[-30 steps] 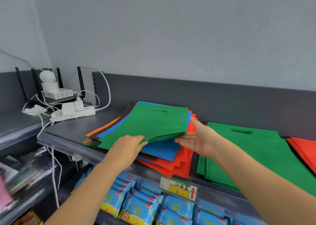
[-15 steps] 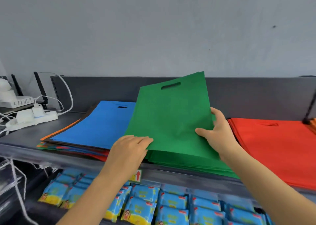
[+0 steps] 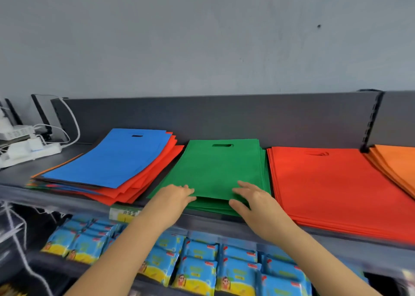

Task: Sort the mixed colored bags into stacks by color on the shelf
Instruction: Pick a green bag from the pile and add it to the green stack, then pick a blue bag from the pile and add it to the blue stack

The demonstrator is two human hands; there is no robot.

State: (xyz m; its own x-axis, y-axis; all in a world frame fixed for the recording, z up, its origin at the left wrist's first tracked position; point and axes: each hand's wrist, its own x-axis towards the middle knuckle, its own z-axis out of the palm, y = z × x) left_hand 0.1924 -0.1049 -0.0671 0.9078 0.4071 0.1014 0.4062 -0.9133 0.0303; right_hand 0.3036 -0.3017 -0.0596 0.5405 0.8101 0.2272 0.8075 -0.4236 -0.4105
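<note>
Green on green: pressing the top green bag (image 3: 215, 172) onto the green stack (image 3: 211, 207) at the middle of the shelf (image 3: 86, 148), with left hand (image 3: 175, 197) and right hand (image 3: 256, 202) both released, fingers laid straight along its near edge, probably squaring it with its own colour. Sharing that shelf: a mixed pile (image 3: 116, 158) topped in blue at left, a red stack (image 3: 325, 188) and an orange stack (image 3: 397, 163) at right. Lying underneath: blue packets (image 3: 197, 271).
</note>
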